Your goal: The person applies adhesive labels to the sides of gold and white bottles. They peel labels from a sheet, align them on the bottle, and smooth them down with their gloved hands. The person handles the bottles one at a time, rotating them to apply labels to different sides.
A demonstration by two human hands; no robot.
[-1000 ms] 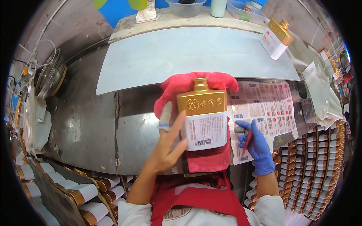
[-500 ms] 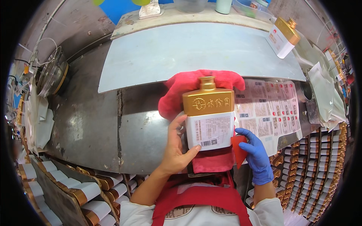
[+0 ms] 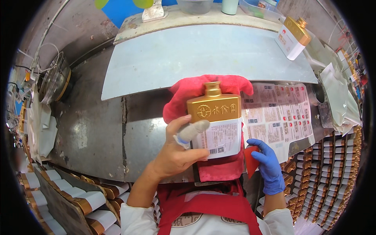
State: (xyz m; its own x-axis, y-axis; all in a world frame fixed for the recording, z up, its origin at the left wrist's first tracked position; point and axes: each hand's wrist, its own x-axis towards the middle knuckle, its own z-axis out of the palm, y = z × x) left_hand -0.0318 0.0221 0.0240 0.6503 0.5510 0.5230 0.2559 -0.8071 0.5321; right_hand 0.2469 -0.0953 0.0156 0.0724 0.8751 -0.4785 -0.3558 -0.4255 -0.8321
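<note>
A flask-shaped bottle [image 3: 213, 107], gold above and white below, has a pale printed label [image 3: 219, 137] on its white front. It leans back on a red cloth pad [image 3: 221, 170], its mouth pointing away from me. My bare left hand [image 3: 176, 150] grips its left side, thumb at the lower front edge. A finger in a whitish cover lies across the front of the bottle. My right hand [image 3: 270, 168], in a blue glove, pinches a flat red scraper-like piece [image 3: 250, 159] just right of the bottle, apart from it.
A sheet of labels [image 3: 278, 117] lies to the right on the metal table [image 3: 86, 133]. Beyond the pad is a pale board [image 3: 176, 55], with another gold-and-white bottle [image 3: 291, 38] standing at its far right. Racks of similar bottles [image 3: 321, 172] flank me on both sides.
My left hand has shifted its hold, bringing the covered finger over the bottle's front. The bottle has moved slightly left. My gloved hand keeps the red piece, a little lower.
</note>
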